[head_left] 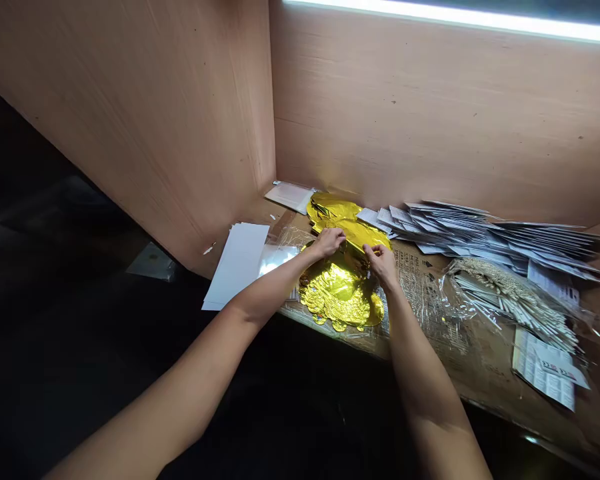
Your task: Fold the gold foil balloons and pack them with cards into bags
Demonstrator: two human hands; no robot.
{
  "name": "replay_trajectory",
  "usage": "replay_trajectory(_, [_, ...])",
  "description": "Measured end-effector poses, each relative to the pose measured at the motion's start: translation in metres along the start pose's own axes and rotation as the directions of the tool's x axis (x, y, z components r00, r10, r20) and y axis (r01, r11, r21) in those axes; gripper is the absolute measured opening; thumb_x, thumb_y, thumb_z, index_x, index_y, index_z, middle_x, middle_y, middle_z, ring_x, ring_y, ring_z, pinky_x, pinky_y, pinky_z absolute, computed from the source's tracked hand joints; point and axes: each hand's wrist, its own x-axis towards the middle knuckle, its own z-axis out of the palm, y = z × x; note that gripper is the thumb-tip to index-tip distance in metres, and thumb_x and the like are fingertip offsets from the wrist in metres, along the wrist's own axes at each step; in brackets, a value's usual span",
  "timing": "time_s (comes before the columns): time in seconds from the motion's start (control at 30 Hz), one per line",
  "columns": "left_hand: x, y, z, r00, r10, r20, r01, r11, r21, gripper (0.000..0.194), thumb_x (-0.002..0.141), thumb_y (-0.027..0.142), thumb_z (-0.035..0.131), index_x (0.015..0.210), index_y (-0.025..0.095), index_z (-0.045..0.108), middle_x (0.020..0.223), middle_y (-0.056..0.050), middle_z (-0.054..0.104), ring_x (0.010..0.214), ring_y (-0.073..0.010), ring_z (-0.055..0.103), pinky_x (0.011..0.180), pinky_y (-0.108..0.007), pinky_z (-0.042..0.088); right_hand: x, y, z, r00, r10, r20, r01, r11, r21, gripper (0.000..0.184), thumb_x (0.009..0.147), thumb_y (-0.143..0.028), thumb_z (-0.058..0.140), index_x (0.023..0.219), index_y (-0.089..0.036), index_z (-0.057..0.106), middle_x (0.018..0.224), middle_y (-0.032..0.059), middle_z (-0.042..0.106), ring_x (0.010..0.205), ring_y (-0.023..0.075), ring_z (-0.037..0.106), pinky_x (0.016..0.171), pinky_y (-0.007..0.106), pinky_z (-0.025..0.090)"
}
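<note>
1. Wood walls [405, 113] meet at the back corner of a table [485, 373], and the table is covered with cardboard and clear plastic.
2. Stack of printed cards [490, 230] lies along the back edge, on the right of the corner. Bundle of white sticks [510, 300] lies near the right edge, and white sheets [235, 267] lie near the left edge.
3. Gold foil piece [337, 297] lies at the middle of the front edge. Its long axis goes from the back edge toward the front edge, under both hands.
4. Left hand [327, 241] and right hand [379, 261] are both pinching the upper part of the foil from opposite sides. Neither hand is clearly nearer to it.
</note>
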Motion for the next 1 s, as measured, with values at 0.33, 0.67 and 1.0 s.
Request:
replay_trajectory(0.33, [0.026, 0.044, -0.044, 0.923, 0.346, -0.169, -0.288, 0.911, 0.295, 0.031, 0.109, 0.033, 0.047, 0.09, 0.016, 0.065, 0.105, -0.014, 0.064, 0.106, -0.0258, 0.058, 0.099, -0.038, 0.047, 0.03, -0.039, -0.036, 0.96, -0.275, -0.052, 0.271, 0.96, -0.067, 0.043, 0.093, -0.057, 0.06, 0.098, -0.018, 0.077, 0.094, 0.0096, 0.072, 0.086, 0.0238, 0.062, 0.082, 0.035, 0.047])
replay_trajectory(0.67, [-0.029, 0.115, -0.071, 0.781, 0.623, 0.036, -0.606, 0.743, 0.285, 0.025, 0.104, 0.015, 0.05, 0.122, 0.015, 0.066, 0.104, -0.011, 0.072, 0.096, -0.0219, 0.067, 0.087, -0.035, 0.053, -0.056, -0.067, -0.15, 0.733, -0.68, -0.002, 0.595, 0.642, -0.484, 0.02, 0.104, -0.033, 0.059, 0.099, -0.026, 0.077, 0.127, 0.0124, 0.07, 0.121, 0.0329, 0.061, 0.093, 0.046, 0.054])
replay_trajectory(1.0, [-0.243, 0.058, 0.054, 0.721, 0.611, 0.327, -0.687, 0.689, 0.229, 0.027, 0.106, 0.015, 0.049, 0.113, 0.022, 0.074, 0.139, -0.01, 0.072, 0.139, -0.0251, 0.062, 0.104, -0.04, 0.055, -0.258, 0.054, -0.078, 0.814, -0.505, 0.287, 0.567, 0.798, -0.203, 0.032, 0.098, -0.014, 0.053, 0.119, -0.027, 0.074, 0.142, 0.0087, 0.072, 0.141, 0.0304, 0.062, 0.11, 0.051, 0.058])
